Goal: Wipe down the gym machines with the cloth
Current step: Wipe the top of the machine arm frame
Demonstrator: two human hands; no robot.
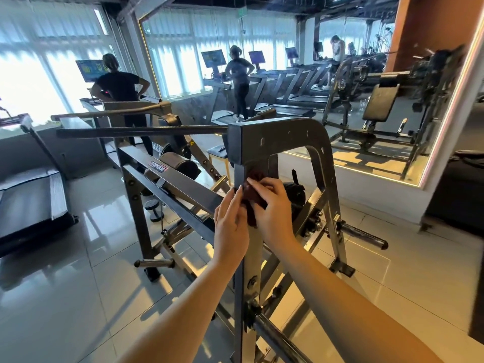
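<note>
Near the middle of the frame, a dark maroon cloth [252,195] is bunched against the upright steel post [251,260] of a plate-loaded gym machine, just below the point where the post meets the machine's bent top beam [277,134]. Both hands are on it. The right hand [273,208] lies over the cloth from the right, its fingers spread nearly flat and pressing the fabric onto the post's face. The left hand [231,224] reaches up from the lower left with its fingers almost straight, their tips at the cloth's left edge and the post's corner; its thumb is hidden, so a pinch cannot be confirmed. A loose tail of cloth hangs between the two hands. The post's long axis runs from the beam straight down toward the bottom of the frame, passing between the forearms, so most of the metal probably left to wipe lies below the hands and toward the person. A downward stroke along that axis looks like the natural move, led by the right hand, which covers more of the cloth. A treadmill [28,197] stands at the left edge of the frame.
</note>
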